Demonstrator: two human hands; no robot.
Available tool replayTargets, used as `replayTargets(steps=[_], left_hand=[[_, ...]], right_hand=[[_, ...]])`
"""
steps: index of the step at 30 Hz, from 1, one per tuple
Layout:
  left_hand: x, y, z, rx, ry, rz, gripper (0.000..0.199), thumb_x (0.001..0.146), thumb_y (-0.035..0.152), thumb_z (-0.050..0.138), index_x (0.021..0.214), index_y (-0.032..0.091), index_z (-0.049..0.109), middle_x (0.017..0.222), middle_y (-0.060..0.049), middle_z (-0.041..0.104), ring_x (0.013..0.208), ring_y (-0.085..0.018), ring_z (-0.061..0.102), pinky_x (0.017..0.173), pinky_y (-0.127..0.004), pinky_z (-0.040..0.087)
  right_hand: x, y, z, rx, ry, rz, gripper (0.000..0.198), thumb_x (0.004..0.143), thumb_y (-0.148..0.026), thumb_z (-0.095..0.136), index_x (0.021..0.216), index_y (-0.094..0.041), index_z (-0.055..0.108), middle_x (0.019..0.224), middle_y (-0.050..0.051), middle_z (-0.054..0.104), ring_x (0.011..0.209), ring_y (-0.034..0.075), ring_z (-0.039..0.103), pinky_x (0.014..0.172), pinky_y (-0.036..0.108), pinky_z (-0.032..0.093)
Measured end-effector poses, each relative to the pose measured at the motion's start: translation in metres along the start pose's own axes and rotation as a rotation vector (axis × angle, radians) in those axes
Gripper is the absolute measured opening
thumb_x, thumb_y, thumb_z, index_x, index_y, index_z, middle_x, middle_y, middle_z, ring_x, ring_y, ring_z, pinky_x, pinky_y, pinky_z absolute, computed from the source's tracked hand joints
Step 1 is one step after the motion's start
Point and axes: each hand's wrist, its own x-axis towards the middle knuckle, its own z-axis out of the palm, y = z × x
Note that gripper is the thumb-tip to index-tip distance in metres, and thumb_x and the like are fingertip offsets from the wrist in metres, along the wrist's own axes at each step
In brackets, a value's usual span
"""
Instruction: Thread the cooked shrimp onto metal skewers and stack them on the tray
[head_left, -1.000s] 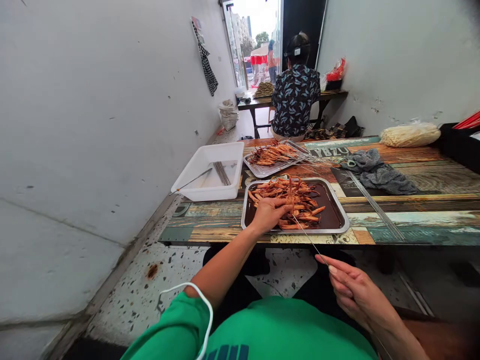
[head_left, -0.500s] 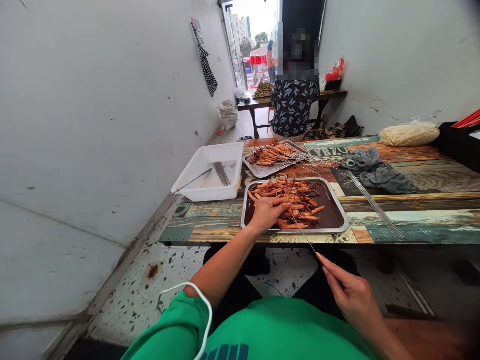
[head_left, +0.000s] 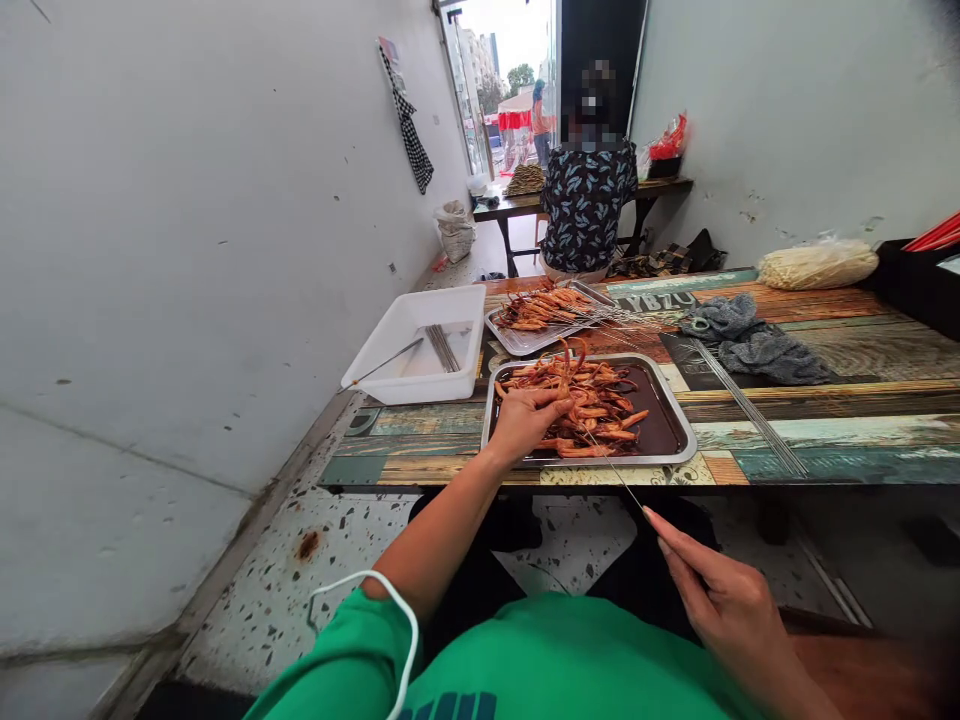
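My left hand [head_left: 525, 422] is closed in a pinch on a long reddish-brown meat piece [head_left: 568, 372] with thin curled ends, above the near metal tray [head_left: 671, 420]. Dark sauce and a heap of similar pieces [head_left: 611, 405] fill much of that tray. Between finger and thumb, my right hand [head_left: 720, 585] grips a thin metal skewer [head_left: 621, 474] by its near end, in front of the table edge. The skewer slants up and left toward the pinched piece. I cannot tell whether its far tip is in the meat.
Behind lies a second tray [head_left: 517, 343] of loaded skewers. A white tub [head_left: 364, 365] with metal skewers stands left. To the right are loose skewers [head_left: 750, 410], a grey cloth [head_left: 772, 355] and a bagged pale bundle [head_left: 817, 265]. A person [head_left: 589, 210] sits beyond the table.
My left hand has shifted slightly left with the meat piece. My right hand has drawn a little right and down, and more of the skewer shows between the hands.
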Motion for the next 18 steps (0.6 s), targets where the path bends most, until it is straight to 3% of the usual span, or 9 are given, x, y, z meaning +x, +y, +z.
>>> replayTargets(steps=[8, 18], left_hand=[[-0.005, 0.002, 0.006, -0.029, -0.052, -0.026, 0.027, 0.074, 0.036, 0.062, 0.085, 0.015, 0.073, 0.072, -0.001, 0.068, 0.062, -0.013, 0.059, 0.060, -0.023, 0.047], [-0.005, 0.010, 0.006, 0.126, -0.053, 0.061, 0.024, 0.076, 0.034, 0.060, 0.082, 0.016, 0.074, 0.067, 0.000, 0.067, 0.061, -0.012, 0.057, 0.059, -0.021, 0.041]], right_hand=[[0.004, 0.004, 0.004, -0.041, -0.027, -0.020, 0.034, 0.087, -0.015, 0.046, 0.117, -0.010, 0.062, 0.107, 0.009, 0.069, 0.088, 0.017, 0.069, 0.080, 0.022, 0.054], [0.001, 0.010, 0.004, -0.024, -0.030, -0.030, 0.035, 0.086, -0.015, 0.047, 0.117, -0.011, 0.062, 0.108, 0.009, 0.068, 0.089, 0.017, 0.069, 0.080, 0.021, 0.054]])
